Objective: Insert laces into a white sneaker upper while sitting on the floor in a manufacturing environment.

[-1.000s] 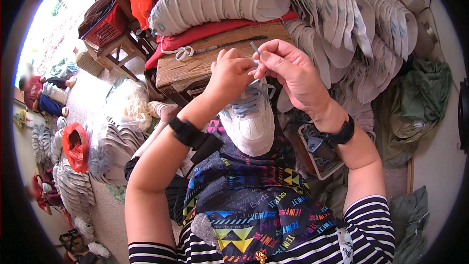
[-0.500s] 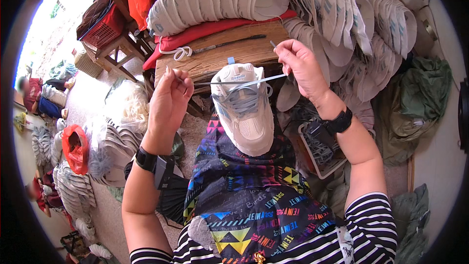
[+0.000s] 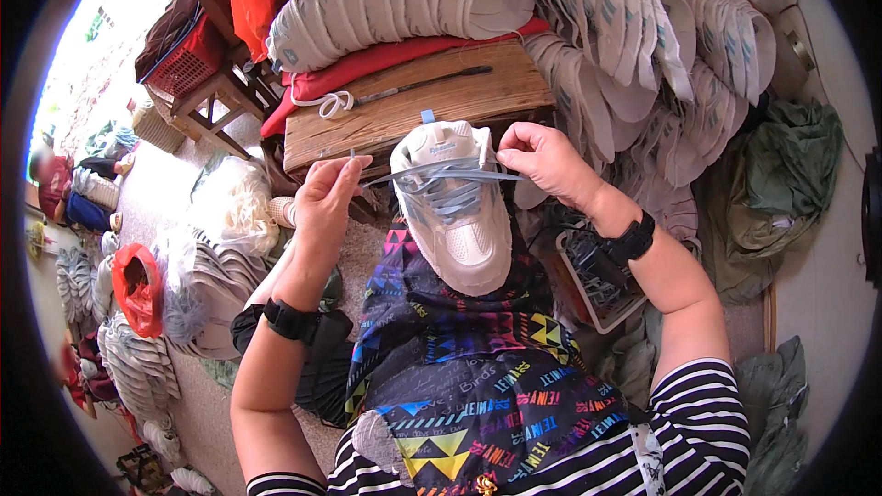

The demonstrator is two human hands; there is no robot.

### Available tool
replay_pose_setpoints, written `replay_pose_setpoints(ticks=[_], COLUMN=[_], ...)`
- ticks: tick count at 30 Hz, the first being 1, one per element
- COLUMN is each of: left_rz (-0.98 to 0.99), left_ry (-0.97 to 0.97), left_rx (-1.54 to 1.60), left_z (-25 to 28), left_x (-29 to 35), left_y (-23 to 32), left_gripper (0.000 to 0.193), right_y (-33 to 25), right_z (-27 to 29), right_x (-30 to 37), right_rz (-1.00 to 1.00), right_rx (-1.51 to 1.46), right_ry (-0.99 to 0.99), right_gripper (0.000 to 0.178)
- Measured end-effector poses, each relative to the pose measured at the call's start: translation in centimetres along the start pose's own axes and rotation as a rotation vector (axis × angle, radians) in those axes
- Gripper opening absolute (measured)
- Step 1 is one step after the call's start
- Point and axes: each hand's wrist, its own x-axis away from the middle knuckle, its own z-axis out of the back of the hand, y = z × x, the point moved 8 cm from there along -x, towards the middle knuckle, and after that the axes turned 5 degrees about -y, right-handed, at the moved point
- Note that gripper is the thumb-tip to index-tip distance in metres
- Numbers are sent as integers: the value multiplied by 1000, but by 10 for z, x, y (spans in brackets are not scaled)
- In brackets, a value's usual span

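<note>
A white shoe upper (image 3: 466, 253) with blue-grey trim sits toe toward me over my patterned apron (image 3: 478, 349), against the front of a wooden bench. Grey-blue shoelace (image 3: 446, 168) runs through its eyelets, and the two ends stretch out sideways across the tongue. To the left of the upper, my left hand (image 3: 328, 197) pinches one lace end, its tip poking up above the fingers. Just right of the tongue, my right hand (image 3: 549, 163) is closed in a pinch on the other end.
On the wooden bench (image 3: 413, 110) lie a thin dark tool (image 3: 424, 84) and a white cord loop (image 3: 335, 105). Rows of nested uppers (image 3: 404, 9) are stacked behind, with more hanging at right. A tray of laces (image 3: 602, 289) stands by my right arm. Other people sit far left.
My right hand has come down and nearer the upper; my left hand has dropped slightly. The lace now lies lower across the tongue, with both ends still held.
</note>
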Motion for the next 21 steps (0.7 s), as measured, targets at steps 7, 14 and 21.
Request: replay_pose_setpoints(ticks=[7, 14, 21], left_rz=[-365, -68, -12], left_ry=[-15, -211, -271], left_rx=[-509, -394, -478], left_z=[-21, -39, -43], left_x=[-3, -6, -6], left_y=[31, 8, 3], left_gripper=[19, 19, 22], right_y=[-11, -49, -76], right_z=[-2, -9, -6], right_x=[-3, 2, 10], right_rz=[31, 277, 490], right_rx=[206, 494, 802], right_ry=[17, 154, 165], right_gripper=[8, 10, 15])
